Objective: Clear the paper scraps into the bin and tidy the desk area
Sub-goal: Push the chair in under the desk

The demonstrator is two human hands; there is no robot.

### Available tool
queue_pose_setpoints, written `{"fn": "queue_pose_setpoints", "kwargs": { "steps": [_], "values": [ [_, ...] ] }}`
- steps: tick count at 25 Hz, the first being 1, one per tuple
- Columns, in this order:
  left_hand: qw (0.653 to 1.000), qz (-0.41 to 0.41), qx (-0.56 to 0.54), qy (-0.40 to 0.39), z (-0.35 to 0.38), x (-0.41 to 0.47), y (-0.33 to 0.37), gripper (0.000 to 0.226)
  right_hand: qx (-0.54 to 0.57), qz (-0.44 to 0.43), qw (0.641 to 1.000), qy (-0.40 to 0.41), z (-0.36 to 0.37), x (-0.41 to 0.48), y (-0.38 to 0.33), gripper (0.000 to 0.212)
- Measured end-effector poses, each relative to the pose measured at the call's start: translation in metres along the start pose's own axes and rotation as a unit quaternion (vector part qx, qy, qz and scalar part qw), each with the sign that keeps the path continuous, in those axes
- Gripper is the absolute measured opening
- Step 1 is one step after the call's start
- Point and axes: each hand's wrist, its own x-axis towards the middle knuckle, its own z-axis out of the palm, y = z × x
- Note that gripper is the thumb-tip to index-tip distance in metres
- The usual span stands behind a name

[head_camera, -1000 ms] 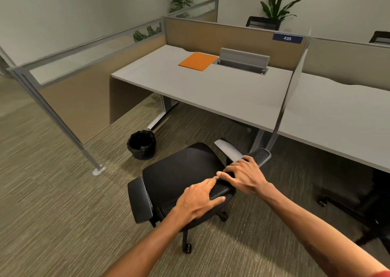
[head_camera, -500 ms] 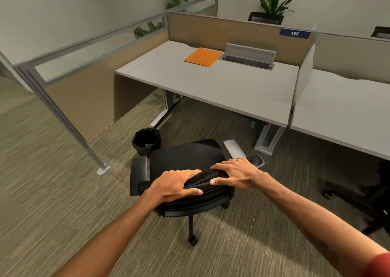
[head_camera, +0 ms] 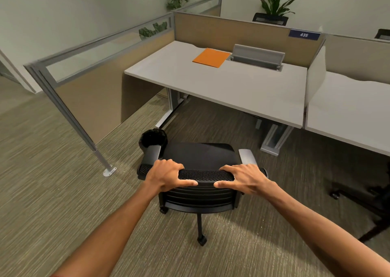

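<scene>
Two hands, the left hand (head_camera: 166, 174) and right hand (head_camera: 244, 177), curl their fingers over the backrest of the chair (head_camera: 200, 155), which has swung from slanted to square, seat now facing the bench (head_camera: 211, 86). Just beyond the left fingers stands the bin (head_camera: 152, 138), no scraps visible; farther off an orange folder (head_camera: 211, 57) lies on the bench, so pushing the chair in seems next.

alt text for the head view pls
A person's left hand and right hand grip the backrest top of a black mesh office chair facing a pale grey desk. A flat orange folder lies on the desk; a round black bin stands beside the chair.
</scene>
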Motion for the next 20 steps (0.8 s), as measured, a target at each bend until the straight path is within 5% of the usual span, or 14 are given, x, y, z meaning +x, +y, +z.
{"fn": "queue_pose_setpoints", "kwargs": {
  "steps": [20],
  "values": [
    [0.995, 0.098, -0.006, -0.016, -0.002, 0.110, -0.114, 0.114, 0.005, 0.098, 0.995, 0.022, -0.004, 0.116, -0.018, 0.098]
  ]
}}
